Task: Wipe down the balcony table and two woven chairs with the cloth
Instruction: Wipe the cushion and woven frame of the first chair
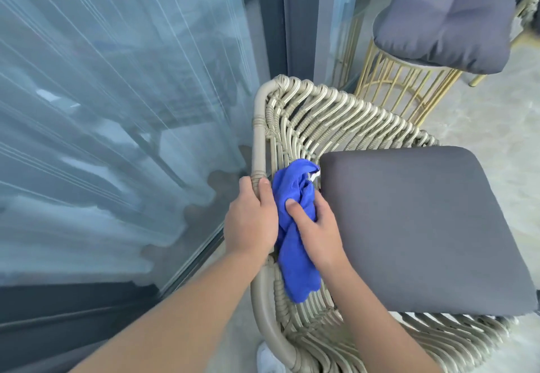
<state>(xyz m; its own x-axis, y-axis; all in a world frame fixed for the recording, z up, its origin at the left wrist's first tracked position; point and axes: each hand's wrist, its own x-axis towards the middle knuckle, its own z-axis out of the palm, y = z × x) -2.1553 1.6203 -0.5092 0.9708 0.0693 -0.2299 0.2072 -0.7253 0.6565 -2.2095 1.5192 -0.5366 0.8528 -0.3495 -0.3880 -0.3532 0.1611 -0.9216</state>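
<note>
Left hand [251, 220] gripping woven chair [295, 115] rim, right hand [317, 226] pressing cloth [292, 197]

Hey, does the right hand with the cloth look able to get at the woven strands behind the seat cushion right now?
Probably yes. The right hand already presses the blue cloth against the woven chair beside the grey cushion, and the strands further along the back show uncovered.
</note>
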